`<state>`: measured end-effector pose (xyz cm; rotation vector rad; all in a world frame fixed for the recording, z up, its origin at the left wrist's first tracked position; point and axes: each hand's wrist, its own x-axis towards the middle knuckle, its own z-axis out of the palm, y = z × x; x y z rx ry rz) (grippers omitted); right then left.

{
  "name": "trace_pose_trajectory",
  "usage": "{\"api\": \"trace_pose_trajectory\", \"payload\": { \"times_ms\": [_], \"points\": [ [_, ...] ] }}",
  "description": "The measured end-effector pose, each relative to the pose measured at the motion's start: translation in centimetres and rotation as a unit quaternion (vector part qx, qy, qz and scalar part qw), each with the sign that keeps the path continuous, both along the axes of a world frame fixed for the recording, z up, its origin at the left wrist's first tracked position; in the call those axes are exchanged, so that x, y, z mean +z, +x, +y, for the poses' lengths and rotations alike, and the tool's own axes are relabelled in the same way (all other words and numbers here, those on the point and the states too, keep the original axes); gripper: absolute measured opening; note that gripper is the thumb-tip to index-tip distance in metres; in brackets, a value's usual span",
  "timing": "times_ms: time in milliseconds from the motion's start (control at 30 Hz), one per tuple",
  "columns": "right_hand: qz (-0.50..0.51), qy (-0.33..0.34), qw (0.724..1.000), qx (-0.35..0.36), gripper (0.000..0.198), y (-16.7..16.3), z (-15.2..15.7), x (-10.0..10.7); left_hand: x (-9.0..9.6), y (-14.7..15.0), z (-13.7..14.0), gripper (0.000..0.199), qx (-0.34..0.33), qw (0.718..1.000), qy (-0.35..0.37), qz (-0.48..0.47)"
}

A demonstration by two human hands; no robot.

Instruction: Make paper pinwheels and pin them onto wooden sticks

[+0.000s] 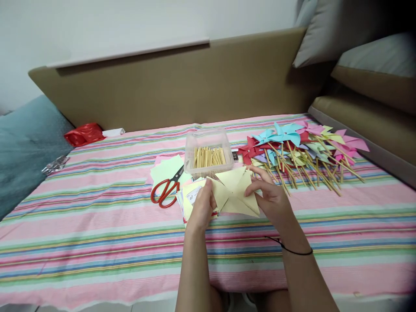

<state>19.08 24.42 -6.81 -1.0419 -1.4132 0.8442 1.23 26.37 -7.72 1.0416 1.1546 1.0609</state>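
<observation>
A pale yellow paper square [234, 197], cut in from its corners toward the middle, is held up between my two hands. My left hand [202, 207] pinches its left edge, thumb on top. At the right edge, my right hand [269, 193] grips the paper with bent fingers. Beneath and left of it lies a stack of paper pieces [187, 203], partly hidden by my left hand. Scissors with red handles [165, 190] rest beside that stack, their blades over light green paper [169, 171]. Just behind the held paper stands a clear plastic box [209, 164] of short wooden sticks [208, 157].
A pile of finished paper pinwheels [292, 143] on sticks lies at the right. A red plastic bag [85, 134] and a white box [113, 132] sit at the far left, near a clear packet [55, 164]. Striped cloth [113, 260] covers the surface; cushions [377, 69] stand at right.
</observation>
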Motion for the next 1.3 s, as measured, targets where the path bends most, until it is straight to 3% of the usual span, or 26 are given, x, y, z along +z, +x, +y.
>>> {"api": "trace_pose_trajectory", "payload": {
  "times_ms": [100,500,767,1000,1300],
  "points": [
    [-0.027,-0.003,1.0,-0.01,0.017,0.0,0.1,-0.1,0.3,0.0,-0.2,0.041,-0.047,0.996,-0.018,-0.075],
    [0.032,-0.146,0.987,0.062,0.016,0.7,-0.5,0.1,0.9,-0.2,-0.3,0.039,-0.015,0.997,0.009,-0.069],
    [0.013,-0.133,0.99,0.053,0.019,0.5,-0.3,0.8,1.0,-0.1,-0.5,0.041,-0.024,0.998,0.018,-0.047],
    [0.122,-0.187,0.973,-0.059,0.027,-0.8,0.0,0.3,0.9,0.6,-0.3,0.046,-0.027,0.999,0.033,0.014],
    [0.136,-0.158,0.977,-0.037,0.02,-1.1,0.4,-0.6,0.5,0.9,-0.1,0.044,-0.019,0.999,0.039,-0.005]
  ]
}}
